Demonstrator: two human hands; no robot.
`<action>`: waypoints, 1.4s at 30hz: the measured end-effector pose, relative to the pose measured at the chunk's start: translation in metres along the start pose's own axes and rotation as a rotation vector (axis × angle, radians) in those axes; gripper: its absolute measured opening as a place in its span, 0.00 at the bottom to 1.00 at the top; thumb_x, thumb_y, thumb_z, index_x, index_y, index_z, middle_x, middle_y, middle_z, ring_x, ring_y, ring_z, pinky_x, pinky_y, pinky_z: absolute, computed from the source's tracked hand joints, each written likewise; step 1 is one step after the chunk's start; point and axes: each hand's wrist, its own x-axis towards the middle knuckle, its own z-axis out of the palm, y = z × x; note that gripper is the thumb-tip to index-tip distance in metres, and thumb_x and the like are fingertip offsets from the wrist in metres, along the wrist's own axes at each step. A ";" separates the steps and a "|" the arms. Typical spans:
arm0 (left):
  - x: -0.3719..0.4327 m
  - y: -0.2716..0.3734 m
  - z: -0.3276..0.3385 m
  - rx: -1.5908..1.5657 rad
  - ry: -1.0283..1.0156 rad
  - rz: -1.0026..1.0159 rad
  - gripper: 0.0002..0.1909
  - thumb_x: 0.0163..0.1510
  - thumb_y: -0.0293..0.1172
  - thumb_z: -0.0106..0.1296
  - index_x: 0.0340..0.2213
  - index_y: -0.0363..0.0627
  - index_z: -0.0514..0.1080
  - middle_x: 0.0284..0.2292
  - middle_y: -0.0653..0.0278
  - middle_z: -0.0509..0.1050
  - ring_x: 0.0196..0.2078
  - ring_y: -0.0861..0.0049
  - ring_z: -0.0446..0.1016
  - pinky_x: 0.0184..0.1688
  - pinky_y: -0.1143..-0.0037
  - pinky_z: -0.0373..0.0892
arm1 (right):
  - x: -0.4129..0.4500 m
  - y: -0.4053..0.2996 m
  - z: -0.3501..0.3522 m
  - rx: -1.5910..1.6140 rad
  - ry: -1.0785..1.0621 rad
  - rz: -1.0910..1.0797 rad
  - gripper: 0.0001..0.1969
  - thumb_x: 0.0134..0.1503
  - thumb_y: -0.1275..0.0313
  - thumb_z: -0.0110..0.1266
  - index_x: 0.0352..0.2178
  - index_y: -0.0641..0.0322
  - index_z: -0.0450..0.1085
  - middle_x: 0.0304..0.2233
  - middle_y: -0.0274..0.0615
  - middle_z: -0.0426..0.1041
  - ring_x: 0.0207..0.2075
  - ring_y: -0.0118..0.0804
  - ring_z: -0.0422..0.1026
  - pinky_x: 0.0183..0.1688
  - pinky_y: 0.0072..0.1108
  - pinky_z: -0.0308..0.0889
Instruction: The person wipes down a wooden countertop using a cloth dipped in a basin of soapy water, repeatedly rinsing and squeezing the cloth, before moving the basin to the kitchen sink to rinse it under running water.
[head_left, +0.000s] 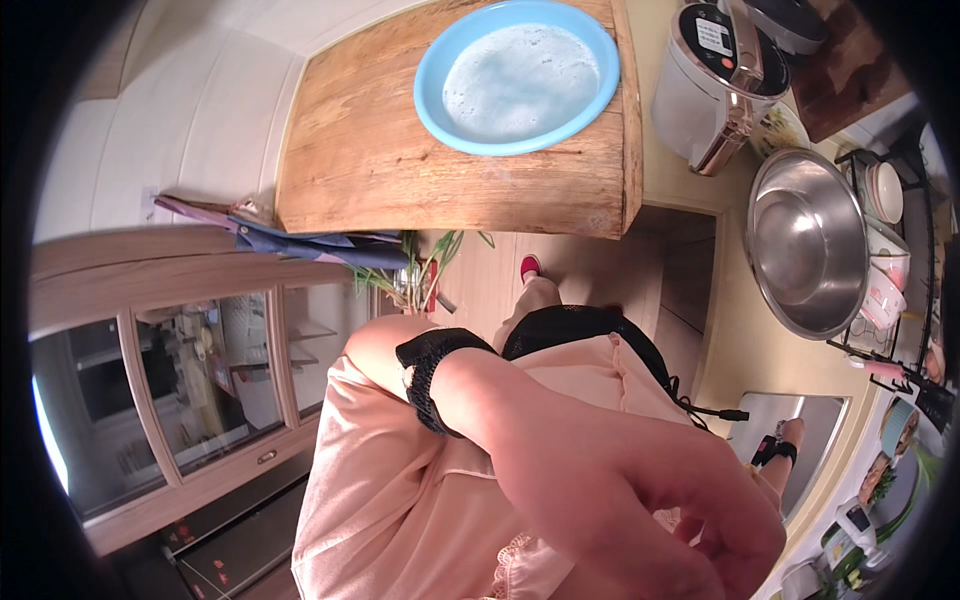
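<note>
My left hand (675, 502) is very close to the camera, in front of my pink clothing. Its fingers curl inward, and I cannot tell whether anything lies between them. A black band (435, 379) circles that arm at the wrist. At the right, far smaller in view, my right hand (792, 430) is over the stainless steel sink (821, 409). A black strap with a small device (766, 448) is around its wrist, and what the fingers do is too small to tell. Beside my body hangs a black cable end (733, 414).
A light blue basin (429, 90) of foamy water stands on a wooden tabletop (352, 157). Along the counter (690, 187) are a white lidded kitchen appliance (679, 105), a large steel bowl (802, 247) and a dish rack (926, 247). Glass-fronted cabinet (214, 375) and spring onions (409, 281) are left.
</note>
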 end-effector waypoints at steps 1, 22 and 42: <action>-0.002 0.002 -0.001 0.000 -0.021 0.004 0.09 0.50 0.27 0.41 0.21 0.35 0.66 0.17 0.67 0.62 0.20 0.82 0.59 0.23 0.80 0.55 | 0.017 0.023 0.012 0.039 0.062 -0.038 0.09 0.46 0.72 0.44 0.26 0.68 0.69 0.33 0.55 0.70 0.35 0.52 0.70 0.32 0.34 0.67; -0.066 0.041 -0.018 0.511 0.735 -0.079 0.12 0.46 0.36 0.42 0.20 0.36 0.62 0.21 0.60 0.63 0.25 0.73 0.60 0.28 0.77 0.58 | 0.046 -0.185 -0.113 2.029 0.017 -0.307 0.09 0.51 0.71 0.46 0.35 0.60 0.65 0.29 0.34 0.69 0.27 0.27 0.67 0.27 0.15 0.63; -0.189 0.085 -0.063 0.094 0.970 0.168 0.07 0.51 0.29 0.42 0.31 0.38 0.65 0.26 0.67 0.66 0.28 0.82 0.64 0.31 0.81 0.63 | -0.329 -0.108 -0.250 1.598 0.548 -0.366 0.22 0.55 0.62 0.41 0.48 0.63 0.59 0.44 0.38 0.64 0.46 0.32 0.62 0.50 0.22 0.54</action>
